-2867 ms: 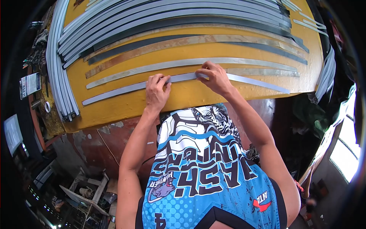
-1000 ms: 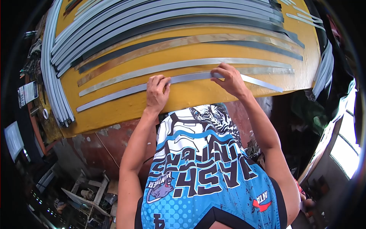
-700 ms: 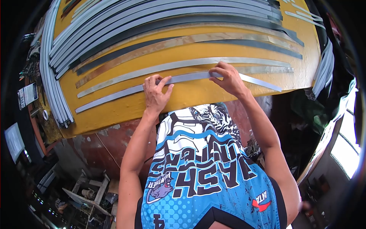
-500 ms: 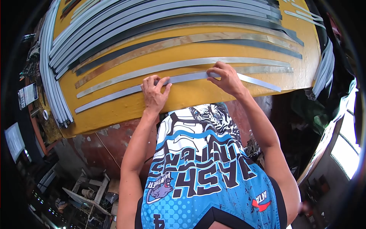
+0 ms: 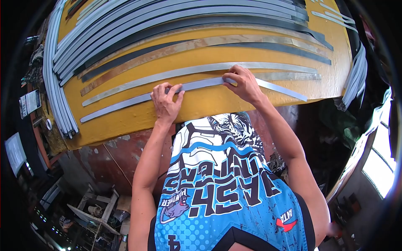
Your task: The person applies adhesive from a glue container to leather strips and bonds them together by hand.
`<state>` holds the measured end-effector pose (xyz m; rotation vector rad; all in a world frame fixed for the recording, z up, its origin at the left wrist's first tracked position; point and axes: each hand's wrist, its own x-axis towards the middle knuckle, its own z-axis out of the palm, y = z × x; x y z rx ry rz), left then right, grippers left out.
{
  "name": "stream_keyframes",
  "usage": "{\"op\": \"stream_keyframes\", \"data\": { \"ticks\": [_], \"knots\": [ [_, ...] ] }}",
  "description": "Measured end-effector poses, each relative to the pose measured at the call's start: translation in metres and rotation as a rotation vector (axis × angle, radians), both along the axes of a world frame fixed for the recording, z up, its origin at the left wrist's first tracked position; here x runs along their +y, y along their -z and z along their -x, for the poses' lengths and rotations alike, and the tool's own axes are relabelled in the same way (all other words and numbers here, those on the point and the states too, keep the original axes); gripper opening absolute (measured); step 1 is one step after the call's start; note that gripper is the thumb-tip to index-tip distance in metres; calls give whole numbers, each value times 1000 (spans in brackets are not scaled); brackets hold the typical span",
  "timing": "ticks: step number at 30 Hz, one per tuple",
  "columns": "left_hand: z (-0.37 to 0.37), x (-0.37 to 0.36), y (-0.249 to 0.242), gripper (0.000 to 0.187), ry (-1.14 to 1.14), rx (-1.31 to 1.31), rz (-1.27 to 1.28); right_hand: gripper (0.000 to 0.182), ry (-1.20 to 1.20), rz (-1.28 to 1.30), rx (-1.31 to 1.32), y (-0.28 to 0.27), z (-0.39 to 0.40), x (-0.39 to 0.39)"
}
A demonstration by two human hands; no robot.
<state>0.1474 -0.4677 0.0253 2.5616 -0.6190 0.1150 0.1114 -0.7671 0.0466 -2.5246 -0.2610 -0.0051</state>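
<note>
A long, narrow light-grey strip (image 5: 201,85) lies along the front of the yellow table, its right end bending toward the edge. My left hand (image 5: 166,102) has its fingers and thumb closed on it left of the middle. Farther right, my right hand (image 5: 243,83) pinches the same strip between thumb and fingertips. Part of a dull metal strip (image 5: 295,76) shows behind the right hand. Just beyond lies a longer silvery strip (image 5: 272,66), close to my right fingers.
The yellow table (image 5: 125,127) carries a brownish strip (image 5: 138,62), dark strips (image 5: 276,49) and a bundle of grey strips (image 5: 167,21). More grey strips hang over its left side (image 5: 56,94) and right corner (image 5: 356,79). A wooden stand (image 5: 94,213) is at lower left.
Both hands keep their hold on the grey strip. My right hand has shifted slightly left along it; the whole view has also moved a little.
</note>
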Motion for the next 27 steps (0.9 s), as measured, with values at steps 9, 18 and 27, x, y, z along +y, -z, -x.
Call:
{"op": "stream_keyframes", "data": {
  "ticks": [9, 18, 27],
  "knots": [
    [0, -1, -3, 23, -10, 23, -2, 18, 13, 16, 7, 0, -1, 1],
    [-4, -20, -2, 27, 86, 144, 152, 23, 28, -11, 36, 0, 1, 1],
    [0, -37, -7, 23, 19, 147, 132, 22, 18, 7, 46, 0, 0, 0]
  ]
}}
